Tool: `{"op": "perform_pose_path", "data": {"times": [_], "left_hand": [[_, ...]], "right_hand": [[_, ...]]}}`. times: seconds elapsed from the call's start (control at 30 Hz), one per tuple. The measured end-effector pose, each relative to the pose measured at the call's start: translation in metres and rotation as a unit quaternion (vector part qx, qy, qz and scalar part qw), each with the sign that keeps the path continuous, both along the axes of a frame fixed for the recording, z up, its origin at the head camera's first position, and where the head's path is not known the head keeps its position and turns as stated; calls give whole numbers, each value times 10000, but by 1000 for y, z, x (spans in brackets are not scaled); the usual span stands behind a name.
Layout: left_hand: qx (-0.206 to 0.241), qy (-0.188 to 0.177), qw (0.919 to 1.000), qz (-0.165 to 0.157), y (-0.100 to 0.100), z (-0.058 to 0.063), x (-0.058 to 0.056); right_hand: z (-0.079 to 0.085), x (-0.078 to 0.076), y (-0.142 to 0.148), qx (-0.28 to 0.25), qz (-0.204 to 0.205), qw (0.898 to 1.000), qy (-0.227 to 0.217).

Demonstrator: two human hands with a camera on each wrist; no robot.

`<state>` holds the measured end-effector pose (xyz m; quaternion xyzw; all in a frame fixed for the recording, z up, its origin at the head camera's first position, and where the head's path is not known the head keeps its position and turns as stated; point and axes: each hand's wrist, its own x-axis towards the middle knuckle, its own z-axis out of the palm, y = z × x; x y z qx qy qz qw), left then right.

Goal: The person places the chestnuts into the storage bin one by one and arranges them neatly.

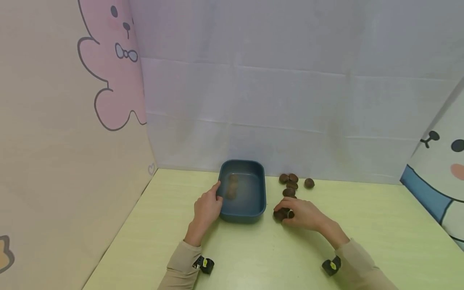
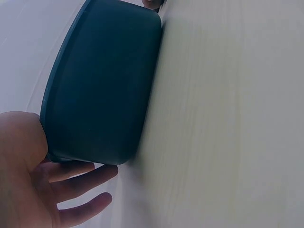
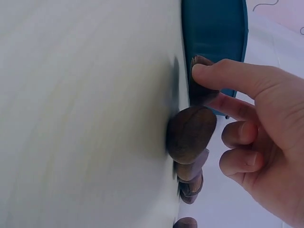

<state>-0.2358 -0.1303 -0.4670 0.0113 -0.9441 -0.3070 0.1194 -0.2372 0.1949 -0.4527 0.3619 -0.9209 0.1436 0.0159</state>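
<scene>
A dark blue rectangular bin (image 1: 242, 219) stands on the table, with a few blurred brown chestnuts (image 1: 232, 187) along the left of its floor. My left hand (image 1: 208, 207) holds the bin's left rim; in the left wrist view its fingers lie along the outer wall, and the thumb tip is hidden. To the right of the bin, my right hand (image 1: 302, 213) pinches a dark brown chestnut (image 3: 202, 90) between thumb and index finger. Another chestnut (image 3: 192, 135) rests on the table close beside that hand, whose other fingers are curled.
Beyond my right hand, several chestnuts (image 1: 288, 192) trail toward the back wall, with a single chestnut (image 1: 309, 183) apart on the right. The pale yellow-green table (image 1: 250, 257) meets a white sheet (image 1: 282, 104) behind and a patterned panel (image 1: 72, 121) at the left.
</scene>
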Motion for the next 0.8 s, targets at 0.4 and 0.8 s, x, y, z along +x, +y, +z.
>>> {"op": "perform_pose_path", "data": {"times": [0.4,0.8], "left_hand": [[-2,-22,10000,-14,-1,-1,-1],[-16,134,9999,-17,0,-4,-1]], "right_hand": [[20,-2,-6,-363,250,9990,-8],[53,-6,-24,-563,278,9980,82]]}}
